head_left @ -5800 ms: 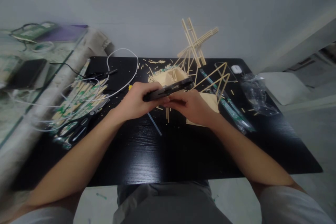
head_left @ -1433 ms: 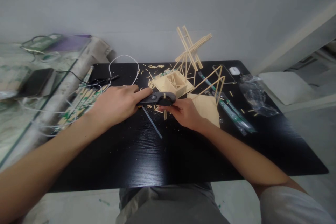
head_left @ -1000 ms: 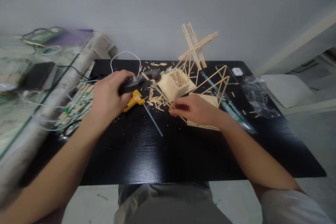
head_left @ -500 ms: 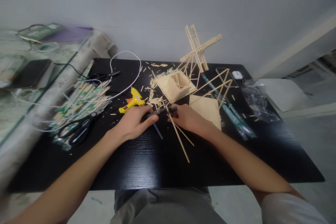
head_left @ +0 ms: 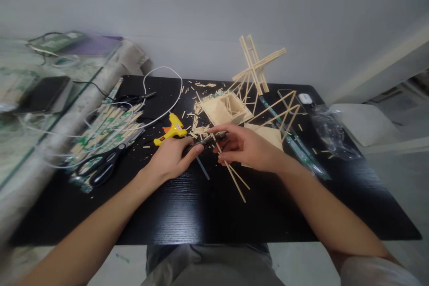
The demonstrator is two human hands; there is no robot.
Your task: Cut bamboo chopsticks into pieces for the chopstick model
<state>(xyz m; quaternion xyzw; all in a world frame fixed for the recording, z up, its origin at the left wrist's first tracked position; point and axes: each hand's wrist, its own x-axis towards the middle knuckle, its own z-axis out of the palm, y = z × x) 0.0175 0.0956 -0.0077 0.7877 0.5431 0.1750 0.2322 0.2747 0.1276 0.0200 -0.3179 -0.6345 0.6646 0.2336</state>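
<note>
My left hand (head_left: pixel 172 156) is closed round the handle of a dark cutting tool (head_left: pixel 210 138) just above the black table (head_left: pixel 187 214). My right hand (head_left: pixel 246 148) pinches thin wooden sticks (head_left: pixel 234 178) against the tool's jaws; the sticks slant down toward me. Behind my hands stands a small open wooden box (head_left: pixel 224 108) with a tall stick frame (head_left: pixel 256 65) rising from it. A flat wooden panel (head_left: pixel 266 136) with a slanted stick frame (head_left: pixel 279 109) lies just right of my right hand.
A yellow glue gun (head_left: pixel 171 128) on a white cord (head_left: pixel 161 94) lies left of the box, amid stick offcuts (head_left: pixel 197 125). Scissors (head_left: pixel 100 167) and wrapped chopstick packs (head_left: pixel 107 127) sit at the left. A crumpled plastic bag (head_left: pixel 326 129) and a small white object (head_left: pixel 304 97) are at the right.
Both hands brought the tool down to mid-table and gathered long sticks. Since half a second ago my right hand has lifted slightly, fingers spread more over the sticks at the jaws.
</note>
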